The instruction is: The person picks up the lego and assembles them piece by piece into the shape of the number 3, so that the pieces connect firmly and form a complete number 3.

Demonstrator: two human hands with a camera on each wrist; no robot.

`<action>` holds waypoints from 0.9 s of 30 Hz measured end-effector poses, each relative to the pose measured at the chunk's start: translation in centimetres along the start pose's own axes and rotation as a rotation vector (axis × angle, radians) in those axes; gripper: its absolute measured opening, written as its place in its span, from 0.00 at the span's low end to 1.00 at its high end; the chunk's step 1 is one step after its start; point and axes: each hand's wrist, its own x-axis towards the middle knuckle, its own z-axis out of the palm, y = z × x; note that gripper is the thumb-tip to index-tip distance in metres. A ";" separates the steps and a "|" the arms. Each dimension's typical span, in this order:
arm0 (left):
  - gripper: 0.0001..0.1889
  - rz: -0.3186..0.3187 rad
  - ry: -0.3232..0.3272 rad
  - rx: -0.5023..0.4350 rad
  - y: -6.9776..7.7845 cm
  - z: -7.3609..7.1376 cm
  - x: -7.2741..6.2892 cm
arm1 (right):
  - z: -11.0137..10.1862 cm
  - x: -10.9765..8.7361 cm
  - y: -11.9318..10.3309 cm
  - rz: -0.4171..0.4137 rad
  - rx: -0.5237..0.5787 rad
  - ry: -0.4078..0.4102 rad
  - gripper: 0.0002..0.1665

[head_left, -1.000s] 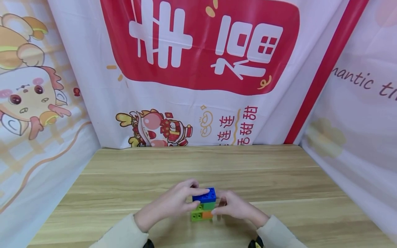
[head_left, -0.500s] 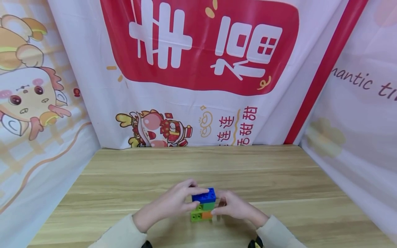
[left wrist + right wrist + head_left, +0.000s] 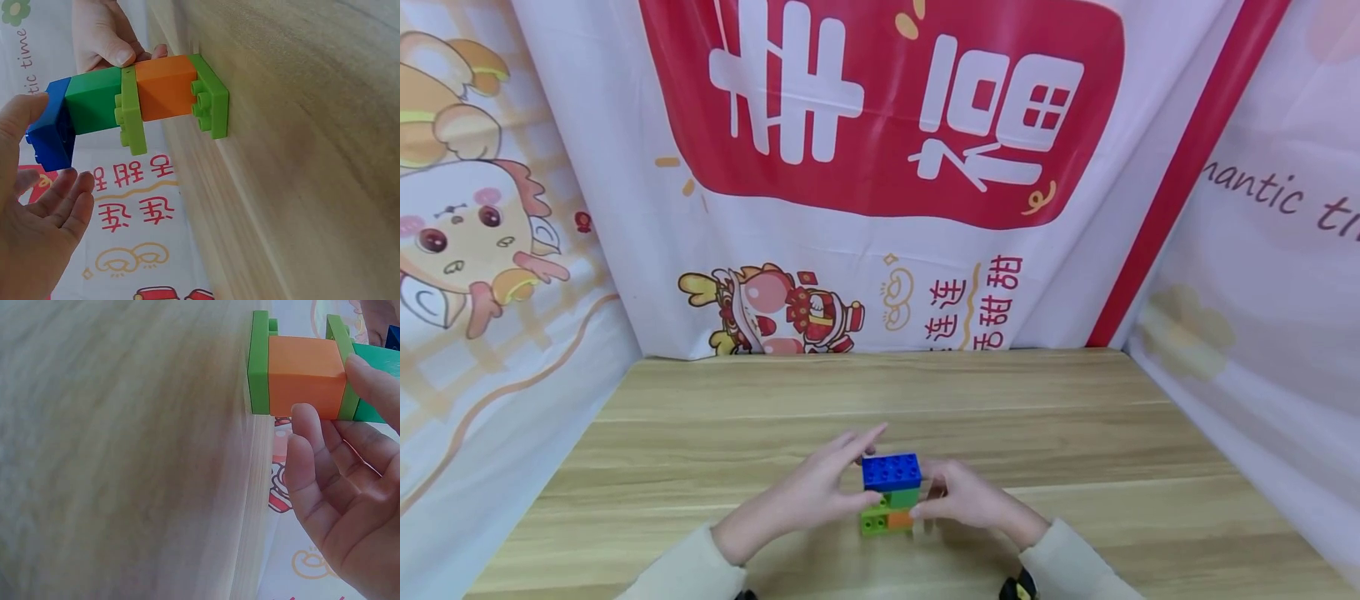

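A small tower of toy building bricks stands on the table in front of me. Its studded blue brick (image 3: 891,472) tops a green brick (image 3: 94,103). Beneath come a light-green plate (image 3: 133,119), an orange brick (image 3: 169,87) and a light-green base plate (image 3: 217,94). My left hand (image 3: 805,493) is spread at the tower's left; its fingers are off the blue brick, while the thumb is at the brick's near edge. At the right side, my right hand (image 3: 970,497) holds the tower, its thumb (image 3: 375,384) against the middle plate and fingers curled around the orange brick's level.
The wood-grain table (image 3: 760,404) reaches back to a white printed cloth (image 3: 865,242) with a red panel. More printed cloth hangs along the left (image 3: 497,350) and right (image 3: 1247,333) sides.
My left fingers have lifted from the top of the blue brick and spread away, so its studs now show. The right hand and the tower stay in place.
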 end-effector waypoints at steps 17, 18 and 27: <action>0.31 -0.084 0.027 -0.211 -2.4 1.4 -1.3 | 0.0 0.1 -0.1 0.060 0.018 0.002 0.18; 0.29 -0.075 0.033 -0.208 -2.5 1.6 -1.4 | 0.1 0.1 -0.1 0.060 0.017 0.001 0.18; 0.18 -0.073 0.055 -0.153 -2.9 2.3 -1.8 | 0.1 0.1 -0.2 0.065 0.022 -0.001 0.17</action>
